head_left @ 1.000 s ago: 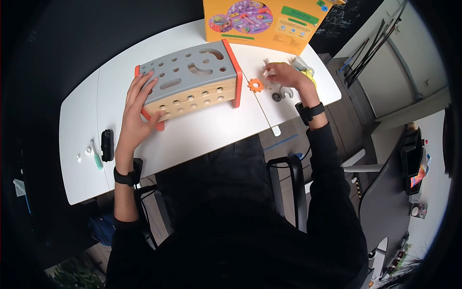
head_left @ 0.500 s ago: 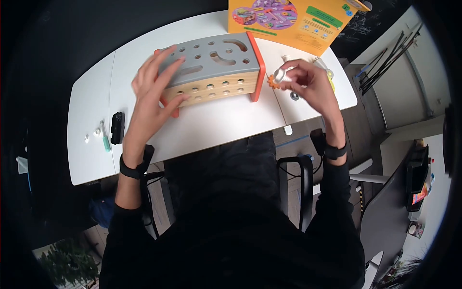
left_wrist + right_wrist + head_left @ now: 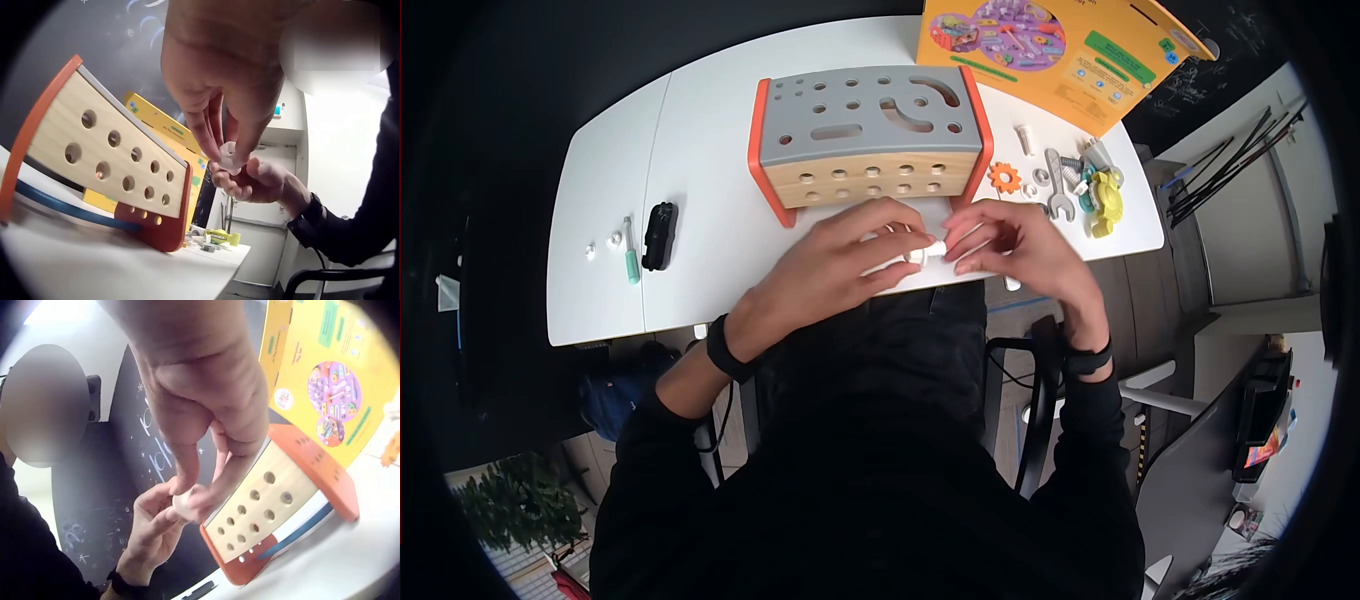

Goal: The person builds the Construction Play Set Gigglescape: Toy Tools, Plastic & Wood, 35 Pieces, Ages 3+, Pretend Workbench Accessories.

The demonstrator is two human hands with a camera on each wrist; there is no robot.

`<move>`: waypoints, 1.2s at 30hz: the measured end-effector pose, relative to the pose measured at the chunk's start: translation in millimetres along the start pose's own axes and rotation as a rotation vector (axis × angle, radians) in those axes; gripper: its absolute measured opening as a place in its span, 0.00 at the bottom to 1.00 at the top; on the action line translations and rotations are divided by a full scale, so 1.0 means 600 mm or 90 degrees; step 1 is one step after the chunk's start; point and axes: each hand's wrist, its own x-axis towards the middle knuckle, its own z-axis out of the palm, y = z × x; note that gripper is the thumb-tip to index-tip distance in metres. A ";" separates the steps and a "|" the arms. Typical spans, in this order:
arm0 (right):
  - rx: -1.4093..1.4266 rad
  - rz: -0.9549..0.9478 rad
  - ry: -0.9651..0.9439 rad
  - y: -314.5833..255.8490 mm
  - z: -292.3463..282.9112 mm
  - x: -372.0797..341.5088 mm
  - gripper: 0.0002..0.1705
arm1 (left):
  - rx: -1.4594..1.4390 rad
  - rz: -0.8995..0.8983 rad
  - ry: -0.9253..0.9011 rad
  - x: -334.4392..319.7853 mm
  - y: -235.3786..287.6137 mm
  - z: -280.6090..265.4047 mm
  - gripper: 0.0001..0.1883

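A white toy bolt (image 3: pixel 934 250) is between both hands, just in front of the workbench and over the table's near edge. My left hand (image 3: pixel 835 255) pinches one end of it with thumb and fingertips. From the other side, the curled fingers of my right hand (image 3: pixel 1035 248) close around its far end, the fingertips blurred in the right wrist view. In the left wrist view the bolt (image 3: pixel 230 159) looks pale and rounded, partly covered by fingers. The toy workbench (image 3: pixel 870 125) stands behind, with a grey slotted top, holed wooden front and red end panels.
Right of the workbench lie an orange gear (image 3: pixel 1004 178), a grey wrench (image 3: pixel 1056 185), another white bolt (image 3: pixel 1025 140) and yellow pieces (image 3: pixel 1106 205). A printed yellow box (image 3: pixel 1070 60) stands behind. On the left are a black case (image 3: pixel 660 236) and a green-handled screwdriver (image 3: pixel 631 255).
My right hand picked up the white bolt from the loose parts and brought it to the front middle. My left hand left the workbench and took hold of the bolt.
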 end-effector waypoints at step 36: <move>-0.604 -0.159 0.198 0.192 -0.192 0.084 0.20 | -0.050 -0.114 0.021 -0.088 -0.024 -0.060 0.11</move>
